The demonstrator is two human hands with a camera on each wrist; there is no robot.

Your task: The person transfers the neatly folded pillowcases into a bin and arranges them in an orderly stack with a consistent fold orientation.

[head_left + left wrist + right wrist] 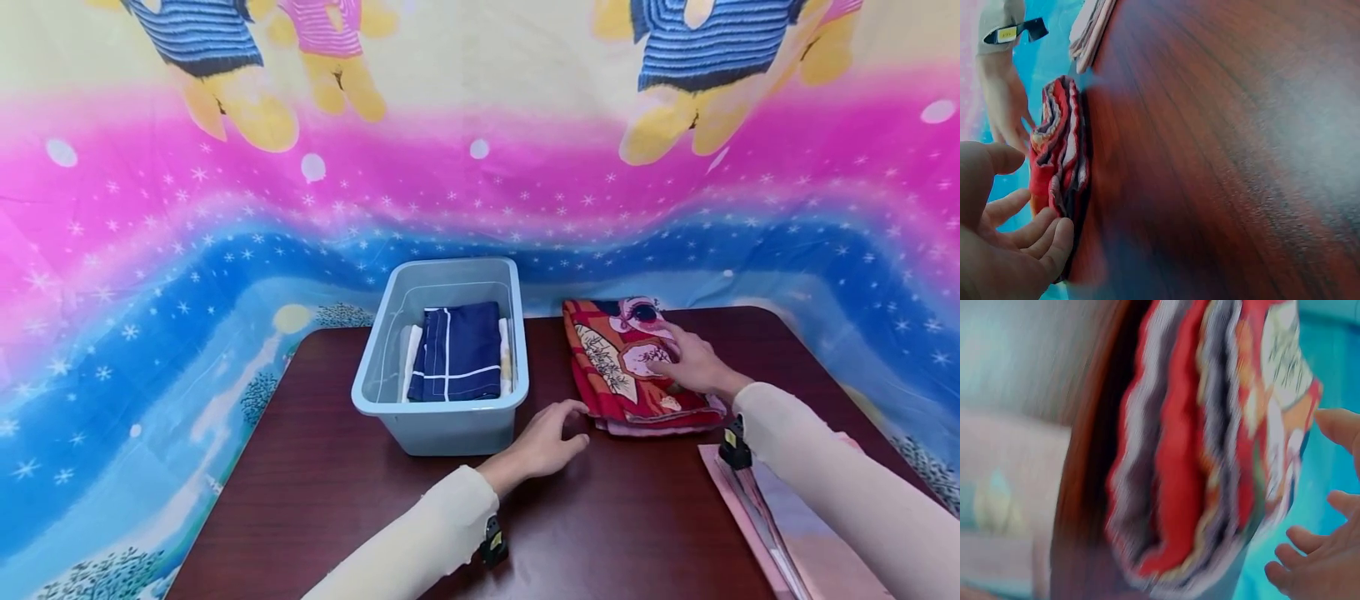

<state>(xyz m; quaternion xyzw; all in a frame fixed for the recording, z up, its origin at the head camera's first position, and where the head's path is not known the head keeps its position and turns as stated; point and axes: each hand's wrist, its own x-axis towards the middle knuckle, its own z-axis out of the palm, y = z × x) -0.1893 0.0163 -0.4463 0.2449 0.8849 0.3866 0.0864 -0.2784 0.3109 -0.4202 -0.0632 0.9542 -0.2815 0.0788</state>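
Note:
A folded red cloth (pixel 611 367) with a colourful cartoon print lies at the back right of the table. Its thick stacked folds show from the side in the right wrist view (pixel 1179 450). My right hand (pixel 696 364) is over the cloth's right side, fingers spread and loosely bent; whether they touch it I cannot tell. By the cloth's near left corner is my left hand (pixel 542 442), with thumb and fingers apart and nothing held. In the left wrist view, the left fingertips (pixel 1060 240) are close to the cloth's folded edge.
Left of the cloth stands a grey-blue plastic bin (pixel 450 429). Inside is a folded navy cloth (pixel 472 350) with white lines, between paler cloths. A folded pink and lilac cloth (pixel 817 533) lies at the front right, partly under my right forearm. A printed curtain (pixel 480 192) hangs behind the table.

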